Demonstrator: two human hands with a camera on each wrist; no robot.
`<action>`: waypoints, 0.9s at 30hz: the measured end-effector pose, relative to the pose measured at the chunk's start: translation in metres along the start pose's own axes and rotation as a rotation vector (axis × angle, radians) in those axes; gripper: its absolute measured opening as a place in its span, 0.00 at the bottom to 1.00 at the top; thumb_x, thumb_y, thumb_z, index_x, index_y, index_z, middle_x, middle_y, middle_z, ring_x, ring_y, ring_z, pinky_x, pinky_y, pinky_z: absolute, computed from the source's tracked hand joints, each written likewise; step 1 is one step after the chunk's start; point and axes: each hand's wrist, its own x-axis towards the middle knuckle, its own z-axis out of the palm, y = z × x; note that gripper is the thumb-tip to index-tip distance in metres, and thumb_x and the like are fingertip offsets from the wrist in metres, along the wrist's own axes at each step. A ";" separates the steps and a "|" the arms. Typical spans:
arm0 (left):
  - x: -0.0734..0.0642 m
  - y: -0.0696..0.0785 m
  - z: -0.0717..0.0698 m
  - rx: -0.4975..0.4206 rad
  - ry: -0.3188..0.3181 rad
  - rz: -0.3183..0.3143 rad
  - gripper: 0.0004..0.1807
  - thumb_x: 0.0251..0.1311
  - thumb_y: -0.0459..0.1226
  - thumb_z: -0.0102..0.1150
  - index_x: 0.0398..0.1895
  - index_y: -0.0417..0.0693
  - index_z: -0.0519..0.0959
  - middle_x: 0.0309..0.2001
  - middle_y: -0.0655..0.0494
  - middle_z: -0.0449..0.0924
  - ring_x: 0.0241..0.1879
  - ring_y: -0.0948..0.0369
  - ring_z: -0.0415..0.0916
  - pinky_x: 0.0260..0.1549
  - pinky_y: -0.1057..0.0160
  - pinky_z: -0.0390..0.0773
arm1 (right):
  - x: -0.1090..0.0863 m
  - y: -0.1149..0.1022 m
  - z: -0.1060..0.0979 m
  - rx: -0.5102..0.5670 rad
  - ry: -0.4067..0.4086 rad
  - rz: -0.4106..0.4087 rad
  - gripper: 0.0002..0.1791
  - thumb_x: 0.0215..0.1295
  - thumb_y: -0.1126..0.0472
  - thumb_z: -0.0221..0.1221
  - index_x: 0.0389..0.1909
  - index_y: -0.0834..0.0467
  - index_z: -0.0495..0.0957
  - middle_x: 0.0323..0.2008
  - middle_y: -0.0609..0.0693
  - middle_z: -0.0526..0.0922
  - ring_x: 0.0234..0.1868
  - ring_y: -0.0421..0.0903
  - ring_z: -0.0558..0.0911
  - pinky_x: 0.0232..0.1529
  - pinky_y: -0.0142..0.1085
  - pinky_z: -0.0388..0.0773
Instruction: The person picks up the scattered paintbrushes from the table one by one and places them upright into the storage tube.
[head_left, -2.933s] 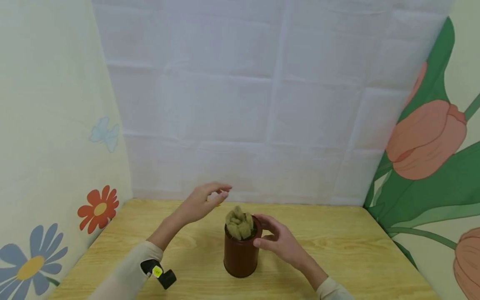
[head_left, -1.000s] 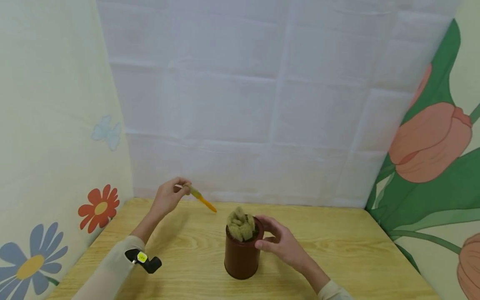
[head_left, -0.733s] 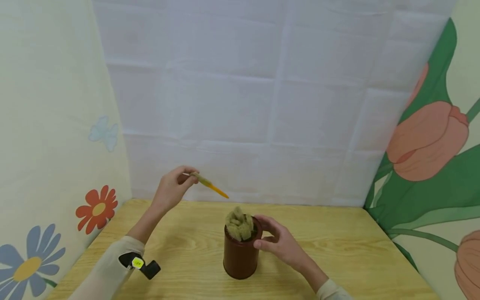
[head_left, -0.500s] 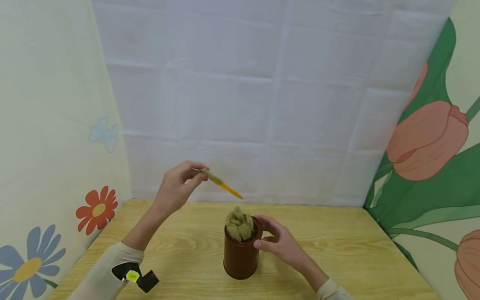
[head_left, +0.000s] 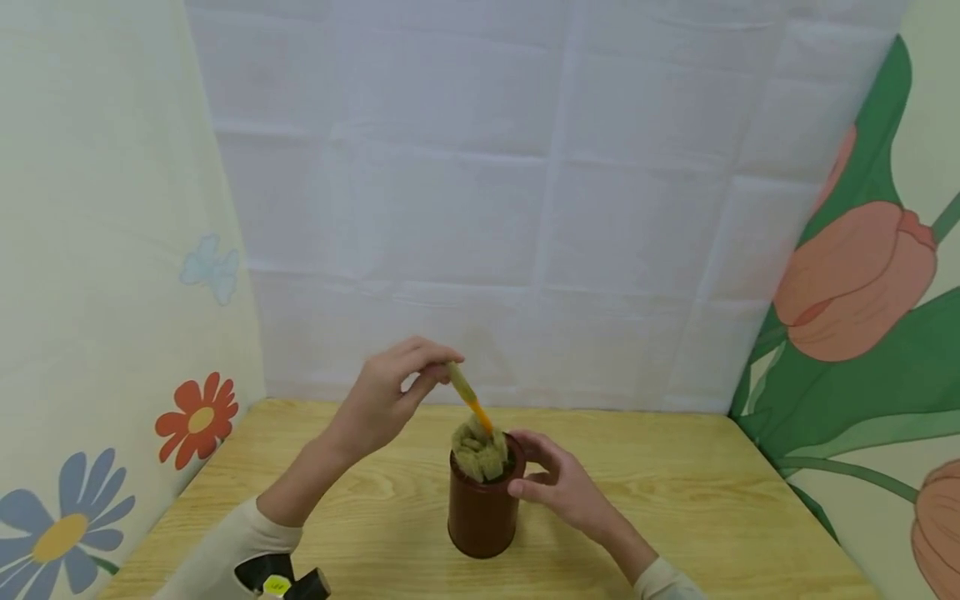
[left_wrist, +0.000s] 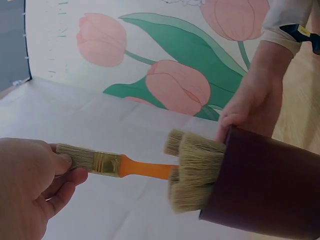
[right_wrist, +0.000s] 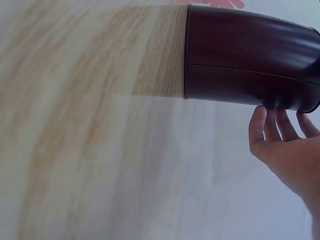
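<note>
My left hand (head_left: 386, 396) pinches a flat paintbrush (head_left: 468, 395) by its pale bristles, bristle end up. Its orange handle (left_wrist: 145, 168) slants down, and the tip goes among the bristles (left_wrist: 195, 170) of several other brushes. Those brushes stand bristles-up in a dark brown cylindrical pot (head_left: 482, 518), upright on the wooden table. On the pot's right side, my right hand (head_left: 562, 487) holds it near the rim, thumb in front and fingers behind. In the right wrist view its fingertips (right_wrist: 270, 120) touch the pot's wall. The handles inside the pot are hidden.
The wooden table (head_left: 637, 517) has a white cloth backdrop (head_left: 480, 208) behind it. Flower-printed panels stand on both sides, with a red flower (head_left: 198, 419) at left and tulips (head_left: 855, 279) at right. A black wrist camera (head_left: 281, 579) sits on the left sleeve.
My left hand, empty at first, took up the paintbrush at the back left, lifted it and brought it right over the pot, its handle tilting steeper and lower. The right hand stayed at the pot.
</note>
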 end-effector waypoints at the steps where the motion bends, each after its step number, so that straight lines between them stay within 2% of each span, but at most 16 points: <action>1: -0.001 -0.001 0.003 -0.001 -0.016 0.000 0.17 0.67 0.25 0.61 0.55 0.49 0.83 0.48 0.59 0.81 0.44 0.64 0.80 0.42 0.67 0.80 | 0.000 0.000 0.000 0.000 -0.001 0.000 0.33 0.73 0.60 0.64 0.75 0.53 0.64 0.68 0.53 0.70 0.67 0.54 0.70 0.58 0.49 0.76; 4: -0.003 -0.005 0.014 -0.009 -0.062 0.004 0.17 0.68 0.26 0.61 0.55 0.51 0.83 0.48 0.60 0.81 0.46 0.64 0.80 0.43 0.64 0.80 | 0.001 0.002 0.001 -0.005 -0.002 -0.001 0.33 0.73 0.59 0.63 0.75 0.53 0.64 0.68 0.53 0.70 0.67 0.53 0.70 0.57 0.49 0.76; 11: -0.008 -0.011 0.039 -0.038 -0.183 0.003 0.15 0.70 0.26 0.59 0.55 0.49 0.83 0.48 0.58 0.81 0.43 0.64 0.79 0.37 0.65 0.79 | 0.002 0.003 0.001 -0.007 -0.007 -0.007 0.33 0.74 0.58 0.63 0.76 0.49 0.64 0.70 0.52 0.69 0.67 0.53 0.70 0.58 0.47 0.76; 16: -0.012 -0.015 0.049 -0.031 -0.244 -0.020 0.14 0.69 0.26 0.61 0.53 0.49 0.83 0.48 0.59 0.81 0.47 0.64 0.79 0.41 0.64 0.80 | 0.004 0.003 0.003 -0.011 -0.013 -0.039 0.33 0.73 0.59 0.63 0.76 0.50 0.64 0.70 0.52 0.69 0.67 0.53 0.70 0.58 0.48 0.76; 21: -0.018 -0.019 0.055 -0.043 -0.318 -0.042 0.12 0.72 0.30 0.59 0.54 0.49 0.83 0.50 0.61 0.81 0.49 0.64 0.77 0.45 0.63 0.79 | 0.004 0.003 0.005 -0.018 -0.016 -0.042 0.33 0.73 0.59 0.63 0.76 0.50 0.64 0.69 0.52 0.70 0.67 0.53 0.70 0.58 0.48 0.76; 24: -0.023 -0.019 0.051 -0.080 -0.336 -0.122 0.15 0.78 0.37 0.53 0.63 0.52 0.79 0.55 0.64 0.80 0.54 0.63 0.76 0.51 0.58 0.78 | 0.005 0.002 0.006 -0.024 -0.009 -0.025 0.34 0.73 0.58 0.64 0.76 0.51 0.64 0.69 0.51 0.70 0.67 0.52 0.71 0.58 0.48 0.75; 27: -0.029 -0.019 0.042 -0.084 -0.299 -0.244 0.20 0.81 0.46 0.46 0.71 0.60 0.73 0.62 0.66 0.76 0.63 0.62 0.71 0.59 0.50 0.73 | 0.005 0.001 0.005 -0.029 -0.003 -0.019 0.34 0.73 0.58 0.64 0.76 0.52 0.63 0.69 0.51 0.71 0.66 0.51 0.71 0.58 0.48 0.75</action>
